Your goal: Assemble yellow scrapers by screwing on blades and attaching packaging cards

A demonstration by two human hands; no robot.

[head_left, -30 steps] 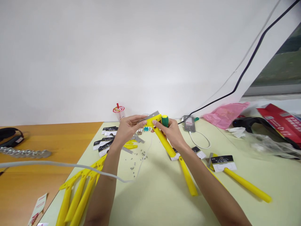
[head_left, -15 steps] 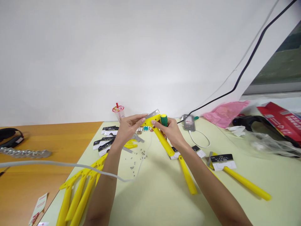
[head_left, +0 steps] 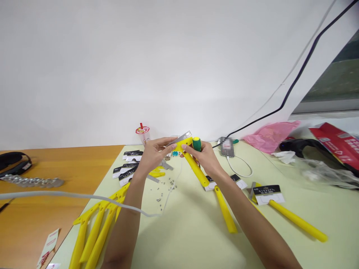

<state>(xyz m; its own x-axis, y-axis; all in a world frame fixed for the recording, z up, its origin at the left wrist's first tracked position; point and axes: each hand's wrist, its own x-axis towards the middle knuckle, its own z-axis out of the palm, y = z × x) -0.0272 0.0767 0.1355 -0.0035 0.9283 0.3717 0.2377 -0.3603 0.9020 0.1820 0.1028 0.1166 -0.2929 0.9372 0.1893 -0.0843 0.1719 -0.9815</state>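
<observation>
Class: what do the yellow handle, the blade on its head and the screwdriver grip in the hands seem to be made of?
Handle: likely moulded plastic, uniform bright yellow, slight sheen. Blade: looks like metal, thin, flat, grey, reflective. Screwdriver grip: probably plastic or rubber, green with a yellow cap; too small to tell which.

Phone (head_left: 226, 146) screen blurred; tiny screws (head_left: 164, 188) (loose on the mat) indistinct.

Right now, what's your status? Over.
Left hand pinching grey metal blade onto yellow plastic handle. Right hand gripping handle plus green-yellow screwdriver. Loose small screws beneath.
</observation>
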